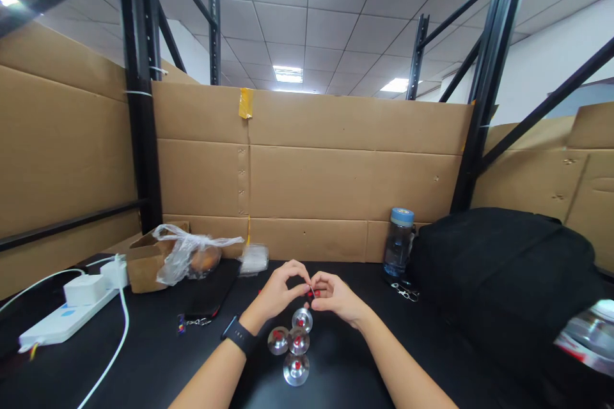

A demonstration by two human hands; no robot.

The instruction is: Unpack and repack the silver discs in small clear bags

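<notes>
My left hand [285, 286], with a dark watch [240, 335] on its wrist, is closed in a pinch. Opposite it, my right hand [338, 298] is also pinching, and the fingertips of both hands nearly meet. Between them is a thin curved piece [313, 293], too small to name, with red bits around it. Just below the fingers, several shiny round metal dishes [296, 370] stand close together on the black tabletop [355, 374]. Small red spots show in their middles; whether these are contents or reflections I cannot tell.
A black bag [503, 275] fills the right side, beside a water bottle [398, 243] with a blue lid. At left are a white power strip [67, 326], a cardboard box [144, 268], a knotted plastic bag [192, 255] and a black pouch [211, 294]. Cardboard walls [307, 185] enclose the table.
</notes>
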